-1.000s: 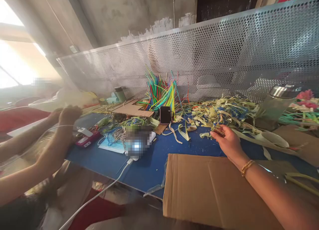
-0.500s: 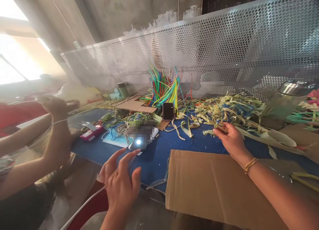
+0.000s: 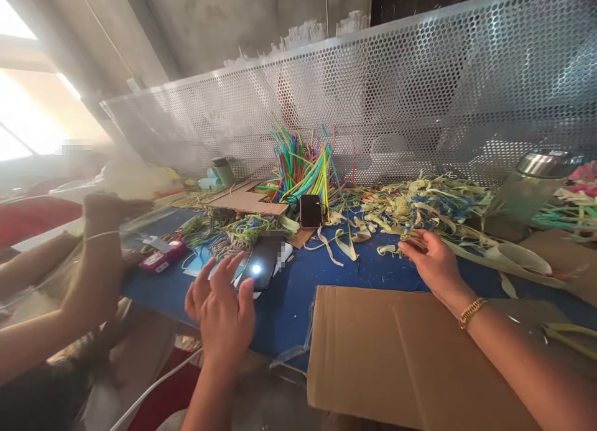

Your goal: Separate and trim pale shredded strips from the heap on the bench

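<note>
My left hand (image 3: 221,306) is raised at the table's front edge, its fingers apart and bent, with nothing in them. Just beyond its fingertips lies a dark phone (image 3: 268,257) with a bright round glare on its screen. My right hand (image 3: 433,260), a gold band on its wrist, pinches a small piece of dried husk (image 3: 408,233) that shows a bit of blue at its top. Fingers hide much of that piece. Behind it spreads a tangled heap of pale husk strips (image 3: 420,201). Below my right hand lies a flat cardboard sheet (image 3: 364,350).
A small dark-screened device (image 3: 311,211) stands upright before a bunch of coloured stalks (image 3: 303,170). A pink power strip (image 3: 163,257) lies left, near a co-worker's arm (image 3: 100,263). A metal-lidded jar (image 3: 522,188) stands right. Perforated metal panel (image 3: 349,101) borders the table's back.
My left hand has shifted slightly left, its fingers now more bent and over the near side of the phone. The right hand keeps its pinch. The co-worker's arm has moved a little.
</note>
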`<state>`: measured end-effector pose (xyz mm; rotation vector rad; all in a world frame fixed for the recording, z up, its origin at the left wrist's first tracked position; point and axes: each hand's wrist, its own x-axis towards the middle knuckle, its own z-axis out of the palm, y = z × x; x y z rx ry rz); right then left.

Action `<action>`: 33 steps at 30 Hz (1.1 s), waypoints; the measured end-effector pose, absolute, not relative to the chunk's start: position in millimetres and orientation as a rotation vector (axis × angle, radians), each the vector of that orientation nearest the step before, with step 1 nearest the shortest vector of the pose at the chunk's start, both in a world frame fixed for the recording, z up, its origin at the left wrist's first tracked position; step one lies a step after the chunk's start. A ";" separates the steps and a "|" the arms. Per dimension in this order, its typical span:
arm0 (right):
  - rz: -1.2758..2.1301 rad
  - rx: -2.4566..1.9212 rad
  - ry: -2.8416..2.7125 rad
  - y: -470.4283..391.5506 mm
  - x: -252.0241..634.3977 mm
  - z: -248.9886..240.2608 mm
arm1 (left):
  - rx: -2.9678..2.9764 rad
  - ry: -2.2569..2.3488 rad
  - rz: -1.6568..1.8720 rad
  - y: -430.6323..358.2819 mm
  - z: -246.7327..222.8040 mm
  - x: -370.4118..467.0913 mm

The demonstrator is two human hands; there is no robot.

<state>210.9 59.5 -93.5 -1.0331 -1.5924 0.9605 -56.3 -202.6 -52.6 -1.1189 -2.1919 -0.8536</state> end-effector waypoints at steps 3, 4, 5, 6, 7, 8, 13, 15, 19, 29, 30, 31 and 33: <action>0.951 -1.018 -1.613 59.8 210.4 -94.3 | -1.097 -2.217 -0.912 -207.6 -56.5 -60.0; 0.952 -1.013 -1.617 60.3 210.3 -95.0 | -1.093 -2.226 -0.919 -209.1 -58.3 -61.4; 0.957 -1.009 -1.616 60.9 210.3 -95.7 | -1.089 -2.229 -0.917 -210.4 -59.9 -62.6; 0.963 -1.007 -1.612 61.4 210.4 -96.3 | -1.082 -2.222 -0.911 -211.4 -61.1 -63.6; 0.968 -1.005 -1.610 61.9 210.5 -96.7 | -1.079 -2.209 -0.902 -212.0 -61.9 -64.3; 0.967 -1.006 -1.607 62.2 210.8 -96.9 | -1.081 -2.191 -0.892 -212.3 -62.0 -64.7; 0.977 -0.992 -1.616 61.0 211.5 -94.3 | -1.115 -2.143 -0.864 -211.4 -57.0 -59.5; 0.985 -1.000 -1.613 59.5 211.1 -92.5 | -1.106 -2.144 -0.878 -211.3 -54.5 -55.7; 0.982 -1.032 -1.612 56.5 209.8 -89.4 | -1.123 -2.140 -0.914 -213.0 -53.3 -50.2; 0.919 -1.056 -1.646 55.4 210.4 -88.2 | -1.489 -1.813 -1.212 -211.0 -66.8 -4.2; 0.921 -1.049 -1.645 55.6 210.4 -88.6 | -1.577 -1.819 -1.220 -208.6 -65.4 5.2; 0.923 -1.045 -1.640 55.8 210.3 -89.0 | -1.654 -1.826 -1.225 -205.5 -62.8 14.7; 0.918 -1.045 -1.633 56.4 210.1 -89.3 | -1.815 -1.820 -1.234 -196.9 -54.3 33.3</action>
